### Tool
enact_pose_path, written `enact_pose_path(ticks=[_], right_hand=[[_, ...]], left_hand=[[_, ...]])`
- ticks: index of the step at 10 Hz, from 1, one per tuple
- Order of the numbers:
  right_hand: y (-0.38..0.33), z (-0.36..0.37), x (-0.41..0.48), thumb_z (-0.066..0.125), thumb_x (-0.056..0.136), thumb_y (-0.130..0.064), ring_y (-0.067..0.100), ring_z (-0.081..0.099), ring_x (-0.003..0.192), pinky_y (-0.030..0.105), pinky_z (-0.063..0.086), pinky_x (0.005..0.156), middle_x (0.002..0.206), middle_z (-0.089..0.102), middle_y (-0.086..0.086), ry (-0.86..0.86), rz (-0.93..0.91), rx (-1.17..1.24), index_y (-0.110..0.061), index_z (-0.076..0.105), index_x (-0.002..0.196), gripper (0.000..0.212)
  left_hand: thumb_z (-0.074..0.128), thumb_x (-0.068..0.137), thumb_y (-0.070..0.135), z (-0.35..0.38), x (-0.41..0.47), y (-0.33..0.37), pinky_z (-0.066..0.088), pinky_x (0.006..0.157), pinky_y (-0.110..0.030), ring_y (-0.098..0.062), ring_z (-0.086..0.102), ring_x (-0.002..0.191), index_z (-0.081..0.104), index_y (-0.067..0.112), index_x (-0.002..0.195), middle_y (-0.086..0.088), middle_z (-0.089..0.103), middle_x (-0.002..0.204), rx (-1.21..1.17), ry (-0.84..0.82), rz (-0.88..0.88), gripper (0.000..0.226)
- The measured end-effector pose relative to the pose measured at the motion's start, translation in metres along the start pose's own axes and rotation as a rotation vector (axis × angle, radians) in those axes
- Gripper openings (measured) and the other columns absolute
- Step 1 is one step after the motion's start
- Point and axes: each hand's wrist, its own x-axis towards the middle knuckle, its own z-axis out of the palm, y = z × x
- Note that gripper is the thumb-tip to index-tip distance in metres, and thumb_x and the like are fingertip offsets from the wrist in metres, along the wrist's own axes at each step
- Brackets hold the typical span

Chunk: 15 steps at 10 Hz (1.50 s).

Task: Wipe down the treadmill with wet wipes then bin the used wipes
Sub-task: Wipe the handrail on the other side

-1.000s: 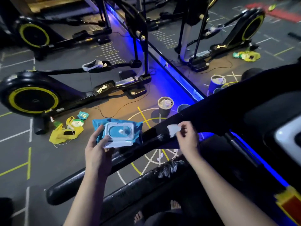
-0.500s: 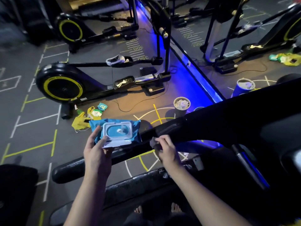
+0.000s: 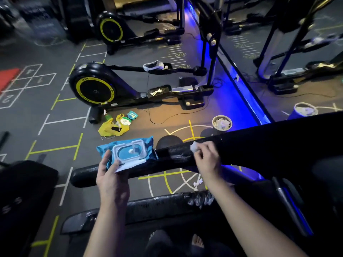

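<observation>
I am pinching a crumpled white wipe between the thumb and curled fingertips of my right hand, and I am pressing it onto the top of the black treadmill handrail. The wipe is sitting about midway along the rail, and a damp, shiny streak is showing on the rail just to the left of it. That suggests this stretch is getting cleaned, while the dull end nearest my left hand looks untouched.

My left hand is gripping the blue pack of wet wipes just beside the rail. The fingers are curling round its near edge and the thumb is lying on the flipped-open lid. The tip of a fresh wipe is poking out of the opening.

Below, the lower rail is showing pale smears, so I judge it at least partly wiped. A small white scrap is lying on the floor between the two rails. Beyond the handrail, a round bin is standing on the floor, holding white wads. Some wipes seem to be binned already, but this one is not, and the scrap is waiting too. I judge the job to be mid-way, with more rail to wipe.
</observation>
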Motion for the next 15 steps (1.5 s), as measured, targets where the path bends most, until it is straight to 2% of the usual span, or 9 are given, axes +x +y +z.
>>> enact_pose_path(ticks=[1, 2, 4, 6, 8, 10, 12, 14, 15], right_hand=[[-0.019, 0.021, -0.026, 0.067, 0.082, 0.0, 0.029, 0.063, 0.078, 0.032, 0.049, 0.065, 0.1, 0.06, 0.009, -0.323, -0.051, 0.024, -0.007, 0.073, 0.099, 0.019], [-0.028, 0.027, -0.042, 0.064, 0.082, -0.009, 0.023, 0.065, 0.083, 0.023, 0.044, 0.07, 0.098, 0.063, 0.003, -0.401, -0.009, 0.159, -0.011, 0.075, 0.095, 0.017], [-0.014, -0.019, -0.017, 0.076, 0.078, -0.007, 0.02, 0.053, 0.076, 0.026, 0.029, 0.064, 0.078, 0.057, -0.005, -0.072, 0.167, 0.128, -0.015, 0.065, 0.084, 0.016], [0.009, -0.041, 0.027, 0.062, 0.083, 0.006, 0.031, 0.061, 0.091, 0.026, 0.04, 0.071, 0.108, 0.063, 0.011, 0.013, 0.128, 0.039, -0.01, 0.065, 0.111, 0.032], [0.024, -0.029, 0.019, 0.038, 0.09, -0.01, 0.029, 0.054, 0.09, 0.042, 0.054, 0.075, 0.104, 0.063, 0.009, -0.004, -0.062, -0.179, -0.002, 0.074, 0.111, 0.042], [0.002, 0.002, -0.008, 0.064, 0.078, 0.008, 0.026, 0.056, 0.101, 0.037, 0.056, 0.088, 0.113, 0.066, 0.012, -0.204, -0.283, -0.071, -0.001, 0.072, 0.117, 0.041], [-0.012, 0.012, -0.016, 0.068, 0.076, 0.01, 0.025, 0.059, 0.096, 0.035, 0.054, 0.085, 0.106, 0.065, 0.005, -0.369, -0.385, -0.007, -0.006, 0.073, 0.108, 0.036], [-0.007, -0.021, 0.014, 0.076, 0.073, 0.007, 0.016, 0.062, 0.082, 0.009, 0.042, 0.077, 0.093, 0.069, 0.005, -0.105, -0.077, 0.167, -0.006, 0.075, 0.088, 0.02], [0.007, -0.032, 0.041, 0.071, 0.085, -0.003, 0.023, 0.062, 0.089, 0.024, 0.044, 0.077, 0.095, 0.07, 0.002, -0.056, -0.029, 0.052, -0.01, 0.073, 0.089, 0.008]], left_hand=[[0.047, 0.105, 0.0, 0.0, -0.005, -0.004, 0.061, 0.068, -0.017, 0.002, 0.074, 0.079, 0.046, 0.02, 0.152, 0.006, 0.065, 0.113, -0.017, -0.009, -0.002, 0.051], [0.047, 0.104, -0.001, 0.002, -0.008, -0.004, 0.061, 0.067, -0.018, 0.002, 0.074, 0.08, 0.051, 0.026, 0.139, 0.004, 0.065, 0.114, -0.101, 0.015, -0.013, 0.044], [0.054, 0.096, -0.015, 0.013, -0.018, -0.011, 0.061, 0.065, -0.023, -0.015, 0.075, 0.082, 0.059, 0.01, 0.14, -0.015, 0.072, 0.125, -0.363, 0.133, -0.073, 0.05], [0.055, 0.095, -0.014, 0.019, -0.024, -0.019, 0.063, 0.07, -0.028, -0.026, 0.069, 0.099, 0.059, 0.009, 0.141, -0.024, 0.064, 0.137, -0.414, 0.107, -0.107, 0.052], [0.056, 0.094, -0.014, 0.015, -0.023, -0.023, 0.063, 0.073, -0.029, -0.031, 0.066, 0.11, 0.059, 0.01, 0.141, -0.023, 0.063, 0.138, -0.422, 0.101, -0.116, 0.052], [0.056, 0.095, -0.012, 0.021, -0.025, -0.029, 0.063, 0.07, -0.029, -0.022, 0.072, 0.095, 0.061, 0.012, 0.14, -0.021, 0.066, 0.136, -0.423, 0.12, -0.132, 0.051], [0.057, 0.096, -0.011, 0.017, -0.023, -0.027, 0.063, 0.07, -0.029, -0.021, 0.071, 0.093, 0.061, 0.012, 0.14, -0.022, 0.065, 0.137, -0.421, 0.127, -0.113, 0.05], [0.057, 0.096, -0.011, 0.008, -0.026, -0.028, 0.062, 0.067, -0.027, -0.019, 0.074, 0.087, 0.061, 0.012, 0.14, -0.02, 0.068, 0.133, -0.446, 0.147, -0.115, 0.049], [0.054, 0.097, -0.012, 0.007, -0.027, -0.028, 0.062, 0.067, -0.028, -0.019, 0.074, 0.086, 0.06, 0.012, 0.14, -0.02, 0.067, 0.132, -0.46, 0.155, -0.109, 0.05]])
